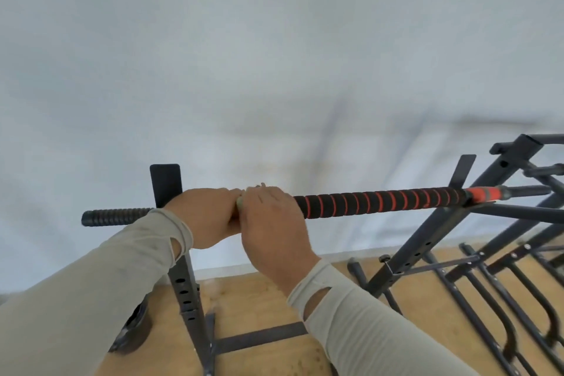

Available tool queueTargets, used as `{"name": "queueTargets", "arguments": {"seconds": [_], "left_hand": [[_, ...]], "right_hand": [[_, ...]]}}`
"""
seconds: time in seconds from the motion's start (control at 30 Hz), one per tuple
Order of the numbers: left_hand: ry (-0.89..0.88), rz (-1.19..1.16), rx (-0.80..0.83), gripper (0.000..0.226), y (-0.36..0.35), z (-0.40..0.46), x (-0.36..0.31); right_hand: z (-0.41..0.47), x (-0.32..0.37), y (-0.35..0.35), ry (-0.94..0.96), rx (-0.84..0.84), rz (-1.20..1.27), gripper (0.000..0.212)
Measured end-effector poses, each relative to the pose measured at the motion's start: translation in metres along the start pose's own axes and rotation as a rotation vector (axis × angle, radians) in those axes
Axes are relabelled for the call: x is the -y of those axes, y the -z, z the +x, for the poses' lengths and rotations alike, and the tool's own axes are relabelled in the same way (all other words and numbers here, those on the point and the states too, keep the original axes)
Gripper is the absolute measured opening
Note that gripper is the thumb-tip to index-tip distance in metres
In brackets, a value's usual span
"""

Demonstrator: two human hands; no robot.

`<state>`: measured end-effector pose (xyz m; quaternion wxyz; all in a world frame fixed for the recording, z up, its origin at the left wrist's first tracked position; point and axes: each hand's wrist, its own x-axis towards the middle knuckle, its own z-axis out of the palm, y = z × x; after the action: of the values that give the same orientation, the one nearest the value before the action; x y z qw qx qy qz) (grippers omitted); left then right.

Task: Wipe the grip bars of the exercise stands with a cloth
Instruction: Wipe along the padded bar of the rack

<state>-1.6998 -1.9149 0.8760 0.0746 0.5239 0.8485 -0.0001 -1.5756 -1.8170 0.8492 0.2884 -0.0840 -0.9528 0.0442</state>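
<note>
The long black foam-wrapped grip bar with an orange spiral stripe [378, 203] lies level across the frame from nine o'clock to three o'clock, cradled on two black steel uprights. The left upright with its row of adjustment holes [183, 284] stands at about seven o'clock; the right upright [427, 241] leans in from four o'clock. Resting in those cradles keeps the bar steady enough to rub along its length.

Both hands sit side by side on the bar, just left of centre. The left hand [207, 217] curls over the top of the bar, fingers wrapped round the far side, probably to brace it against rolling. The right hand [271, 217], touching the left one, also has its fingers curled over the bar, and a small pale greenish scrap of cloth [239, 203] peeps out between the two hands. How much cloth lies under the palms cannot be told. Pale beige sleeves [91, 284] cover both forearms. More black stands [503, 284] crowd the wooden floor [259, 299] towards four o'clock, presumably waiting their turn.
</note>
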Motion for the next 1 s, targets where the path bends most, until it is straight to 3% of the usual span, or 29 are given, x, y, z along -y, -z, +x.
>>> {"name": "queueTargets", "arguments": {"seconds": [0.13,0.33,0.4,0.47,0.53,0.67,0.73,0.83,0.93,1.0], "left_hand": [[-0.027,0.022,0.023,0.041,0.000,0.002,0.001],[-0.030,-0.011,0.012,0.040,-0.002,0.002,0.002],[-0.031,-0.016,0.016,0.041,-0.002,0.003,0.002],[-0.029,-0.017,0.017,0.041,0.000,0.002,0.001],[-0.034,-0.009,0.011,0.041,0.001,0.001,0.001],[-0.047,-0.018,-0.018,0.040,0.000,0.000,0.002],[-0.044,-0.013,-0.005,0.040,0.000,0.001,0.003],[-0.029,-0.012,0.030,0.041,0.001,0.001,0.004],[-0.020,-0.023,0.030,0.041,0.002,0.002,0.001],[-0.004,-0.024,0.053,0.041,0.002,-0.001,0.000]], "right_hand": [[-0.015,-0.065,0.033,0.128,0.142,-0.185,0.018],[-0.032,-0.162,0.109,-0.209,0.389,-0.624,0.032],[-0.028,-0.151,0.106,-0.244,0.376,-0.577,0.034],[-0.019,-0.108,0.083,-0.303,0.340,-0.456,0.021],[-0.009,-0.057,0.053,-0.336,0.235,-0.301,0.021],[-0.003,0.002,0.014,-0.066,0.036,-0.065,0.011],[-0.001,-0.019,0.023,0.038,0.095,-0.115,0.025],[-0.006,-0.079,0.066,-0.019,0.296,-0.294,0.053],[-0.026,-0.147,0.115,-0.224,0.424,-0.525,0.056],[-0.032,-0.160,0.122,-0.311,0.401,-0.606,0.040]]}}
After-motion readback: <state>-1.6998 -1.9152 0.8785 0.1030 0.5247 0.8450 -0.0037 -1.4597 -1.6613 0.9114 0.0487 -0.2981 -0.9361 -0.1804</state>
